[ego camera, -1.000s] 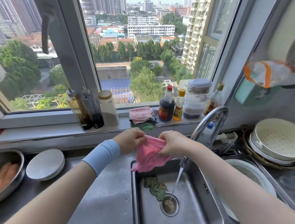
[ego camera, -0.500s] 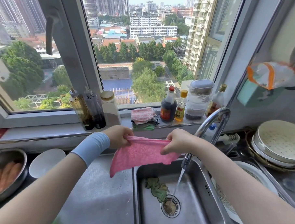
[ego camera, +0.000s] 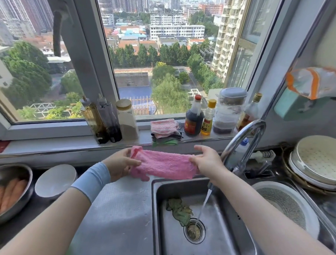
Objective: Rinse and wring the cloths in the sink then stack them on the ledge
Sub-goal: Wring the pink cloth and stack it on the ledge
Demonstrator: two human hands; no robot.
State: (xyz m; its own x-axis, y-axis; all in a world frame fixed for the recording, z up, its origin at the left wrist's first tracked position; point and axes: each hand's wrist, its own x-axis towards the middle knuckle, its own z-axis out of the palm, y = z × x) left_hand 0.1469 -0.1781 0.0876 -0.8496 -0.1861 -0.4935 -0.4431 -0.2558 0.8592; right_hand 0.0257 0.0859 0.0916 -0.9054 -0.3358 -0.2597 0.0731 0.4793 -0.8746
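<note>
Your left hand (ego camera: 121, 164) and right hand (ego camera: 206, 161) each pinch an end of the pink cloth (ego camera: 163, 163) in their grip, stretching it level over the sink's (ego camera: 154, 207) back-left rim, just below the ledge (ego camera: 66, 143). A green cloth (ego camera: 179, 210) lies in the sink by the drain (ego camera: 194, 231). Folded cloths (ego camera: 165, 130) sit stacked on the ledge.

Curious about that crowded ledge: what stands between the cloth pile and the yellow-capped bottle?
A red-capped dark sauce bottle, beside the cloth pile and yellow-capped bottle; the head view shows it.
</note>
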